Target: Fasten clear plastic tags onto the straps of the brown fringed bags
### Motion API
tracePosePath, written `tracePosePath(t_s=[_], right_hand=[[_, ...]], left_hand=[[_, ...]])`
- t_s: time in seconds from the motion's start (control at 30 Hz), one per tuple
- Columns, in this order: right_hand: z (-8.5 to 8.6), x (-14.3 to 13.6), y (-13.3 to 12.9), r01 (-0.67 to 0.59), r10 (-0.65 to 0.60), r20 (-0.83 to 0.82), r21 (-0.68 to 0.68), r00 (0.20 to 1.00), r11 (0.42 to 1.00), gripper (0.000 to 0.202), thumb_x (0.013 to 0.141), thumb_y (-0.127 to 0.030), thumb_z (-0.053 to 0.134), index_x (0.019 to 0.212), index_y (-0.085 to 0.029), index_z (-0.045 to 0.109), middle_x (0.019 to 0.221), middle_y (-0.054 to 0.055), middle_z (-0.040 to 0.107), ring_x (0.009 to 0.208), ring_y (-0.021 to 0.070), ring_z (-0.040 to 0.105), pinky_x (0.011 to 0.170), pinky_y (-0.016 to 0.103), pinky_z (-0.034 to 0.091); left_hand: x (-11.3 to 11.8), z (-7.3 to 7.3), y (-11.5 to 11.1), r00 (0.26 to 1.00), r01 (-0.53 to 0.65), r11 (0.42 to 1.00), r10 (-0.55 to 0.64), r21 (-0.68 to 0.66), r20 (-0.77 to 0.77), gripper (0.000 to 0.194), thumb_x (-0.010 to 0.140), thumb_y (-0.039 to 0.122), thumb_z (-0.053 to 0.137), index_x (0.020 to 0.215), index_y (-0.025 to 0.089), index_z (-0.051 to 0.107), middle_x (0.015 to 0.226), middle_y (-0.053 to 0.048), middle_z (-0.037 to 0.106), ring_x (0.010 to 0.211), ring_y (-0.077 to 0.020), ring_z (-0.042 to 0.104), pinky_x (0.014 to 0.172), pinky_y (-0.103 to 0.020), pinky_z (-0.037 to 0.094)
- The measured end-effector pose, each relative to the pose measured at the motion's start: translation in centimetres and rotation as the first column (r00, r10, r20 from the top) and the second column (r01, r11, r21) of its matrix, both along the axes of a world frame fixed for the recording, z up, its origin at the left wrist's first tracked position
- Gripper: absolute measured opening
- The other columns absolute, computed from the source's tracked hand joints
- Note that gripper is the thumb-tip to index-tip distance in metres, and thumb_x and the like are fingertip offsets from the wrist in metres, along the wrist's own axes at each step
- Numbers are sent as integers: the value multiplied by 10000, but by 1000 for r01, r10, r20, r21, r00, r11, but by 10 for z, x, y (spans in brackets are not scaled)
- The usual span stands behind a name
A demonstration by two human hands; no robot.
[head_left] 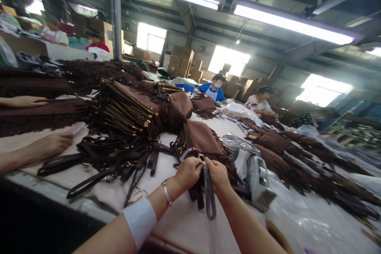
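My left hand (188, 172) is closed, fingertips pinched at a gold metal clasp (201, 158). Close beside it, my right hand (218, 175) is closed on the top of a dark wrist strap (210, 202), whose loop hangs down below. Directly beyond both hands lies a brown fringed bag (205, 137) with a gold zip along its left edge. Whether the clasp is hooked to the bag, I cannot tell. More dark straps (119, 156) with gold hardware lie in a tangle to the left.
At the left, a co-worker's hand (55, 145) holds a pinkish brush (76, 127); their other hand (25, 101) rests on brown material. A stack of zipped bags (125, 107) stands ahead. A white tape dispenser (260, 180) and clear plastic (312, 214) are at right. Other people sit beyond.
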State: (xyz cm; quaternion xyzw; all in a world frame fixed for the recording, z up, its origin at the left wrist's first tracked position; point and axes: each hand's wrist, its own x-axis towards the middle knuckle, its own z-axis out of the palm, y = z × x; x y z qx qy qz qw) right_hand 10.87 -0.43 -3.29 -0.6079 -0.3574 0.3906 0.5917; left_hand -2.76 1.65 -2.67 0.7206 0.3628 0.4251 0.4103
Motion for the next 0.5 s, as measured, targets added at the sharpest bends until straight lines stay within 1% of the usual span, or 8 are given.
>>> tracePosePath(t_s=[0.1,0.13,0.2,0.3,0.37,0.43,0.5], right_hand=[[1,-2,-2,-19,18,-47,-10,999,1000,422,619,-541,758,606,-143,617,475,-30,537,426,99,474,411,221,368],[1,-3,-5,-38,35,-86,-35,996,999,429,617,-550,758,660,-142,633,494,-27,554,425,99,482,408,221,378],[1,-6,-12,-93,74,-156,-114,985,989,461,605,-561,769,757,-146,642,519,-31,567,401,89,477,381,208,370],[-2,-9,-29,-179,142,-172,-225,975,958,488,592,-566,790,767,-141,626,545,-23,576,396,75,493,352,169,324],[-6,-10,-42,-235,196,-170,-255,966,938,503,610,-571,782,793,-125,641,615,16,626,447,82,546,364,153,315],[-13,-12,-54,-282,241,-174,-272,955,920,503,637,-559,770,846,-114,662,665,38,654,476,83,561,381,150,308],[-20,-16,-63,-313,270,-185,-274,945,909,470,648,-524,772,848,-112,667,613,21,632,457,78,529,394,160,304]], left_hand=[[-1,0,2,991,-101,984,112,148,-67,178,824,216,544,698,211,670,871,-88,655,844,-213,586,819,-313,426],[0,-1,3,987,-133,976,147,171,-71,173,828,208,535,707,209,659,915,-91,645,867,-209,582,828,-309,427],[1,-5,6,976,-187,967,203,175,-80,149,821,178,525,730,201,640,953,-90,628,882,-203,576,824,-302,429],[3,-10,13,962,-235,962,250,136,-109,138,783,111,516,733,192,616,865,-75,616,842,-197,571,792,-298,423],[5,-11,18,956,-247,962,262,120,-131,143,761,90,519,690,192,590,799,-64,606,804,-194,563,762,-296,411],[8,-12,21,949,-260,959,275,110,-154,156,749,87,525,641,195,555,724,-49,587,739,-187,545,714,-296,396],[11,-12,23,944,-270,957,285,105,-166,166,747,92,529,618,198,533,668,-35,565,685,-180,526,679,-295,380]])
